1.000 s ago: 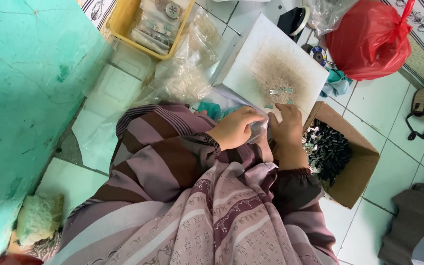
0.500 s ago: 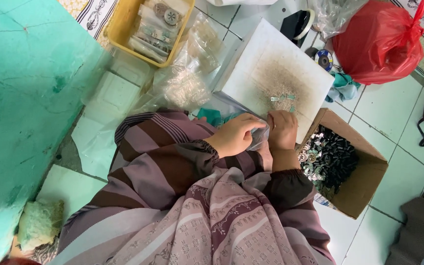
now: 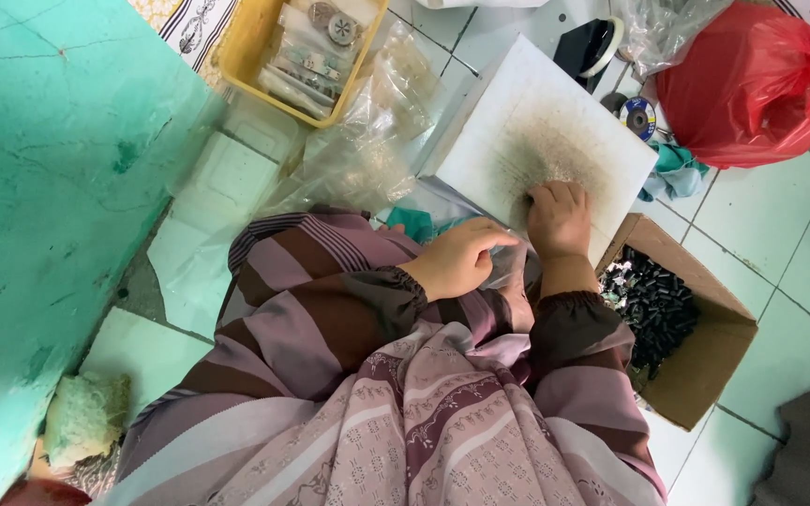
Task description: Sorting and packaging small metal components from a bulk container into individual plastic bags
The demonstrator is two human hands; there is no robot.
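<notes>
The right hand [image 3: 560,217] has moved up onto the near edge of the white board [image 3: 508,141], where a second ago it sat lower, pressed close against the left hand over the lap. It now rests knuckles-up on the board's scuffed, greyish middle patch, fingers curled under; whether they pinch anything there I cannot tell. The left hand [image 3: 457,262] stays put just off the board's near edge, fingers closed loosely around a small clear plastic bag [image 3: 508,272] held at the lap. So the two hands have parted: one keeps the bag, the other is on the work surface.

The camera has also tipped a little, so the board sits fuller in view than before.

Beside the right forearm, off the board's right corner, stands an open cardboard box [image 3: 705,365] with small black parts [image 3: 653,305] heaped in it. At the board's far left lies a pile of crumpled clear bags [image 3: 367,141], and beyond it a yellow tray [image 3: 246,47] of packed bits. A red plastic bag [image 3: 752,84] sits at the far right, with a small disc [image 3: 637,116] and a teal cloth [image 3: 672,169] between it and the board. The striped sleeves crowd the near edge and hide what lies under the wrists.
</notes>
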